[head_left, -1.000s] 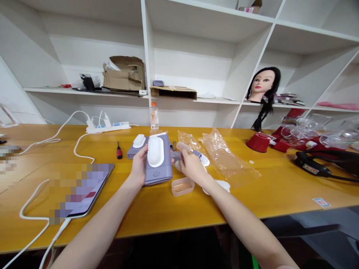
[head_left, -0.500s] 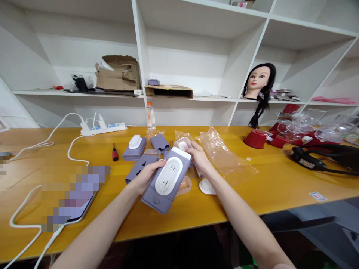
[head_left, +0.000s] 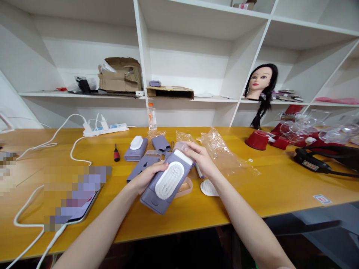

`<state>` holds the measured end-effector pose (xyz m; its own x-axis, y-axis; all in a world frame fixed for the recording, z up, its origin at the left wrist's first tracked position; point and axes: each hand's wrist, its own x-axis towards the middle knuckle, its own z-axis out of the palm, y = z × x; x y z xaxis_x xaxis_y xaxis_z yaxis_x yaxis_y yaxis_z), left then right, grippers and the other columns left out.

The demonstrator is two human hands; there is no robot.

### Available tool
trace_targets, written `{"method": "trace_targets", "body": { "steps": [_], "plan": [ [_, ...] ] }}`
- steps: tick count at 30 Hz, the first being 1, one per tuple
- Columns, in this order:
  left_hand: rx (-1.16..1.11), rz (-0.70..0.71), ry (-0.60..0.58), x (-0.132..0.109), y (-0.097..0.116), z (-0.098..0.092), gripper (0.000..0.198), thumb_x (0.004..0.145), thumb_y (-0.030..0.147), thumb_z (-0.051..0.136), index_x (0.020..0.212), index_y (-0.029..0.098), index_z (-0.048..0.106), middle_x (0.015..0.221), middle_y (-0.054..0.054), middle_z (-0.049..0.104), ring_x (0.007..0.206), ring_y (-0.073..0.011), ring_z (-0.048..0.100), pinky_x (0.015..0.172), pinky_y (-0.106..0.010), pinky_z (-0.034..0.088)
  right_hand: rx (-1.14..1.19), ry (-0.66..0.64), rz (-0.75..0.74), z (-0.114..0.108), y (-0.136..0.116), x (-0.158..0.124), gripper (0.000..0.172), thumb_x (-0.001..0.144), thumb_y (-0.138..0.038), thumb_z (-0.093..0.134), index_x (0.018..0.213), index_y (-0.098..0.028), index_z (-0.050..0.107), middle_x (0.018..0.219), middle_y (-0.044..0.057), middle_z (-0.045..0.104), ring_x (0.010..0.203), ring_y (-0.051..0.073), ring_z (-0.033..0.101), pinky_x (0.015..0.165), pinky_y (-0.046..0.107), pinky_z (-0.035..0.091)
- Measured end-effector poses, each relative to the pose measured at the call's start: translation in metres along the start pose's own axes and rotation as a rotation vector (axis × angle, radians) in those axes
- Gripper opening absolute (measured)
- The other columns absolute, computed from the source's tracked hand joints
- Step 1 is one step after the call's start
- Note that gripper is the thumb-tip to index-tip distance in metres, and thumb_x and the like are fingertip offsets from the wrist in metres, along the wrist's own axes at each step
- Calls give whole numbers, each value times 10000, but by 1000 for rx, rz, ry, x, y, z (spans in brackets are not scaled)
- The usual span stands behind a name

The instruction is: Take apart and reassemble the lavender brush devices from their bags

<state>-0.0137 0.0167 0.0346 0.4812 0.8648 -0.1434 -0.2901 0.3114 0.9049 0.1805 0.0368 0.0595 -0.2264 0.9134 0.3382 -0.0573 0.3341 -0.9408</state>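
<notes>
My left hand (head_left: 147, 176) grips the left side of a purple box-shaped device (head_left: 165, 186) with a white oval brush plate on top, holding it tilted above the yellow table (head_left: 280, 183). My right hand (head_left: 198, 157) is closed over the device's far white end, where a small translucent cap sits under the fingers. A clear pinkish tray (head_left: 185, 187) lies just under and beside the device. A white oval brush head (head_left: 209, 188) lies on the table by my right wrist. Two purple parts (head_left: 136, 148) (head_left: 161, 143) and a purple panel (head_left: 141, 166) lie behind.
Crumpled clear plastic bags (head_left: 224, 155) lie right of my hands. A screwdriver (head_left: 115, 153), a power strip with white cables (head_left: 106, 129), a tablet (head_left: 75, 194) and a small bottle (head_left: 151, 116) are to the left and behind. Red parts (head_left: 259, 140), clear cups and a mannequin head (head_left: 262, 84) stand right.
The purple device went from lying on the table to being held tilted above it in my left hand. My right hand moved from small parts onto the device's far end.
</notes>
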Motion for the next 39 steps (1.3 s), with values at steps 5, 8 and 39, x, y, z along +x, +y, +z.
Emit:
{"method": "trace_targets", "body": {
  "steps": [5, 8, 39],
  "plan": [
    [123, 31, -34, -1, 3, 0, 388, 709, 310, 667, 1066, 162, 630, 871, -46, 698, 692, -165, 603, 636, -245, 427, -223, -63, -128, 0, -3, -5, 367, 751, -320, 644, 1109, -240, 626, 1158, 50, 631, 1059, 216, 570, 936, 399, 408],
    [187, 67, -39, -3, 5, -1, 516, 730, 343, 645, 1206, 163, 561, 959, -66, 694, 726, -177, 607, 650, -250, 425, -384, -76, -252, 3, -1, -8, 364, 864, -373, 498, 1207, -272, 565, 1239, 43, 579, 1139, 221, 520, 984, 438, 366],
    [48, 67, -2, -8, 7, 8, 558, 782, 326, 604, 1313, 235, 458, 1093, -37, 672, 909, -181, 636, 780, -239, 463, -294, -17, -179, -2, -13, -14, 434, 880, -459, 417, 1286, -317, 481, 1219, 33, 559, 1137, 216, 490, 985, 428, 348]
  ]
}}
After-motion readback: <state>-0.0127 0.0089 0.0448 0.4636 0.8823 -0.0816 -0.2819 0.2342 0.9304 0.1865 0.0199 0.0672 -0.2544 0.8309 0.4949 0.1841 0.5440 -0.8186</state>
